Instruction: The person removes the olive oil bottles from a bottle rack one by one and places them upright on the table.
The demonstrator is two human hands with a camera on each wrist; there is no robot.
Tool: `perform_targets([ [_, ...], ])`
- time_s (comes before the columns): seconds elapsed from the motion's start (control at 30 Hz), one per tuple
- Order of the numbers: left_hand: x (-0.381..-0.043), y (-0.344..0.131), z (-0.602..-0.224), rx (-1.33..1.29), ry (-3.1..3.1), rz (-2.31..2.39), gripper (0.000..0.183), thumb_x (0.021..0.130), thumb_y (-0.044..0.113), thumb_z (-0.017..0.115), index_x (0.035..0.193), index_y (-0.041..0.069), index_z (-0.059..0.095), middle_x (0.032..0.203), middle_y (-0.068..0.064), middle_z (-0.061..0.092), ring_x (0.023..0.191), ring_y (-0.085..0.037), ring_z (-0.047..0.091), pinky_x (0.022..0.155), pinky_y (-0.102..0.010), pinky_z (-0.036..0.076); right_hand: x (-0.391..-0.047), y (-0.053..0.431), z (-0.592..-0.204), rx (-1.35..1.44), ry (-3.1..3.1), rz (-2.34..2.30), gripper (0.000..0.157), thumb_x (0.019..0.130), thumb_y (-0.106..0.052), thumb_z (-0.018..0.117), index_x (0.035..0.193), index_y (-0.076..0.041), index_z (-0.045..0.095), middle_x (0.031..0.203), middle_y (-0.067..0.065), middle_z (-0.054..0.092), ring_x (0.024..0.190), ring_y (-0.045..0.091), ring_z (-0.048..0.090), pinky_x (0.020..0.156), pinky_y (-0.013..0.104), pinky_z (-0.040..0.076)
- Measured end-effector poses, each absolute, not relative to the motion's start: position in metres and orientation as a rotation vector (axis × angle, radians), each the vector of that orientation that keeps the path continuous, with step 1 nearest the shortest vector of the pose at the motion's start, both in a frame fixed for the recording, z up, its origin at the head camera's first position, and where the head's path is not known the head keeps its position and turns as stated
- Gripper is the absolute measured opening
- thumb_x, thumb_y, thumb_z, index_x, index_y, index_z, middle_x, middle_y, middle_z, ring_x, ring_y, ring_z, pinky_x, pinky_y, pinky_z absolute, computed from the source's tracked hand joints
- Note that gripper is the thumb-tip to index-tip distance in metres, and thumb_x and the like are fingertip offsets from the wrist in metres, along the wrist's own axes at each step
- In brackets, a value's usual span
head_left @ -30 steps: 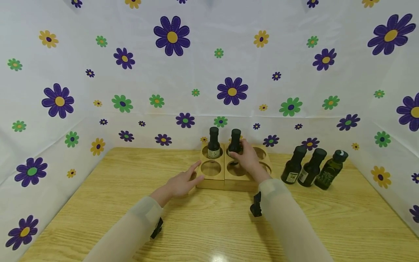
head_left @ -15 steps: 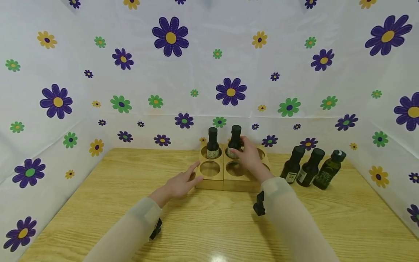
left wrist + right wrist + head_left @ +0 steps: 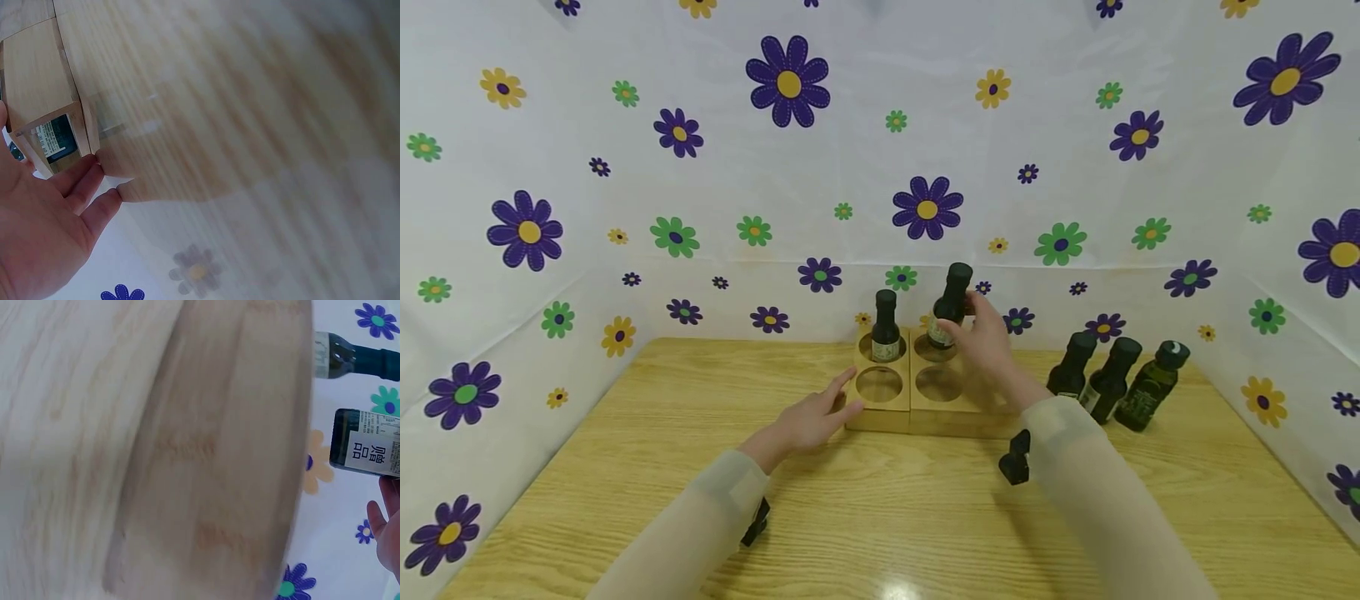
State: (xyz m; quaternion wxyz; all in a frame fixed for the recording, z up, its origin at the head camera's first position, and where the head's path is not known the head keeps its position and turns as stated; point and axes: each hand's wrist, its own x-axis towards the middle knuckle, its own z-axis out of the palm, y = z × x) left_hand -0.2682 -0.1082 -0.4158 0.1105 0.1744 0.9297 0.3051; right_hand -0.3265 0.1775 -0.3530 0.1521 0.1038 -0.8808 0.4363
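Note:
In the head view, my right hand (image 3: 988, 337) grips a dark glass bottle (image 3: 954, 300) with a black cap and pale label, tilted slightly right. The right wrist view shows this bottle's base (image 3: 342, 439) raised above the wooden rack (image 3: 958, 423). The rack is a box with round holes. With extended fingers, my left hand (image 3: 808, 421) touches the rack's left side. A second dark bottle (image 3: 885, 329) stands in the rack's back left hole. Through the rack's open end, the left wrist view shows part of a labelled bottle (image 3: 57, 139).
Several dark bottles stand right of the rack: one (image 3: 1070, 367) partly behind my right forearm, another (image 3: 1111, 382) beside it, and a greenish one (image 3: 1150, 387) at the far right. A flower-print sheet (image 3: 850, 150) hangs behind the wooden table (image 3: 880, 508).
My right hand has raised the dark bottle out of the back middle hole and moved it slightly right. My left hand stays at the rack's left side.

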Motion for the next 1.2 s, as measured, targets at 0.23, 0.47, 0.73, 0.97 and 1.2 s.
perform_targets([
  [0.23, -0.27, -0.108, -0.419, 0.518, 2.733, 0.898, 0.074, 0.099, 0.062, 0.036, 0.158, 0.027, 0.01, 0.144, -0.019, 0.045, 0.125, -0.037, 0.05, 0.097, -0.053, 0.04, -0.315, 0.195, -0.339, 0.334, -2.515, 1.226, 0.054, 0.092, -0.023, 0.07, 0.133, 0.003, 0.047, 0.122, 0.021, 0.058, 0.114, 0.034, 0.052, 0.098, 0.05, 0.038],
  [0.47, -0.27, -0.108, -0.42, 0.503, 2.725, 0.9, 0.074, 0.098, 0.062, 0.037, 0.158, 0.029, 0.009, 0.145, -0.018, 0.044, 0.128, -0.036, 0.047, 0.101, -0.054, 0.036, -0.301, 0.213, -0.336, 0.367, -2.534, 1.173, 0.052, 0.093, -0.024, 0.069, 0.131, 0.003, 0.047, 0.118, 0.021, 0.058, 0.11, 0.034, 0.053, 0.093, 0.048, 0.042],
  [0.73, -0.269, -0.107, -0.418, 0.498, 2.724, 0.908, 0.075, 0.098, 0.063, 0.037, 0.158, 0.029, 0.009, 0.145, -0.018, 0.044, 0.128, -0.035, 0.047, 0.101, -0.053, 0.037, -0.284, 0.234, -0.334, 0.396, -2.502, 1.154, 0.049, 0.093, -0.025, 0.068, 0.128, 0.003, 0.048, 0.113, 0.021, 0.059, 0.105, 0.034, 0.055, 0.089, 0.047, 0.044],
  [0.97, -0.269, -0.108, -0.419, 0.506, 2.727, 0.904, 0.076, 0.097, 0.064, 0.036, 0.158, 0.028, 0.009, 0.145, -0.018, 0.045, 0.128, -0.035, 0.048, 0.1, -0.052, 0.037, -0.269, 0.252, -0.331, 0.388, -2.49, 1.096, 0.048, 0.093, -0.025, 0.069, 0.125, 0.005, 0.049, 0.112, 0.021, 0.057, 0.105, 0.034, 0.053, 0.093, 0.051, 0.041],
  [1.2, -0.268, -0.109, -0.419, 0.498, 2.731, 0.905, 0.076, 0.097, 0.065, 0.036, 0.158, 0.029, 0.01, 0.145, -0.018, 0.045, 0.129, -0.035, 0.046, 0.102, -0.054, 0.035, -0.245, 0.273, -0.33, 0.337, -2.551, 1.026, 0.055, 0.094, -0.03, 0.066, 0.129, 0.007, 0.045, 0.116, 0.025, 0.055, 0.108, 0.042, 0.053, 0.092, 0.056, 0.043],
])
